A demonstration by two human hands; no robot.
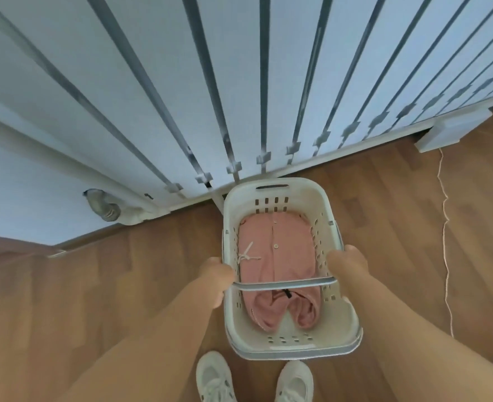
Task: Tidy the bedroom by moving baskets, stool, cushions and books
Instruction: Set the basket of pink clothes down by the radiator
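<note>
Head view: both hands (214, 275) on basket (271, 195).

Both arms stretched down and forward, left hand (214, 281) and right hand (348, 264) seemingly curled, fingers hidden.

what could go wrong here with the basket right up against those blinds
1. The white perforated plastic laundry basket has its far end close to the pale vertical blinds; pushed further, it might knock the slats or their bottom clips.
2. The left hand and right hand grip opposite rims, so an uneven lift could tilt it and slide the pink buttoned garment.
3. The thin cord trailing over the wooden floor could catch a white sneaker.
</note>
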